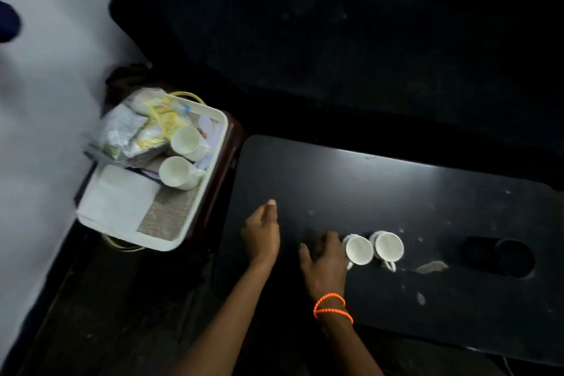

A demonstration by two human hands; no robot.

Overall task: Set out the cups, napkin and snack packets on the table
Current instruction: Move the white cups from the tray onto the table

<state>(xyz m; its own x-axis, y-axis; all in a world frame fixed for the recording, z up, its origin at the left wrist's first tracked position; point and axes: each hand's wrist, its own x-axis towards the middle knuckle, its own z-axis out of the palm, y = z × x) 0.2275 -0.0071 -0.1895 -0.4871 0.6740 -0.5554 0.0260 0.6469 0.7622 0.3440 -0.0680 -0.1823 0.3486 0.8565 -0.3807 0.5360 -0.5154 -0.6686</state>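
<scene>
Two white cups (359, 249) (388, 246) stand side by side on the black table (396, 192), handles toward me. My right hand (325, 262), with an orange bead bracelet at the wrist, hovers just left of the nearer cup, fingers apart and holding nothing. My left hand (262, 232) is over the table's left part, empty, fingers loosely curled. A white tray (195, 210) to the left holds two more white cups (186, 140) (176, 171), a folded white napkin (119, 198) and several snack packets (137, 128).
The tray rests on a dark reddish stand beside the table's left edge. A round cup-holder hole (515, 258) is cut in the table at the right. A white wall (39, 101) runs along the left. A dark seat fills the background.
</scene>
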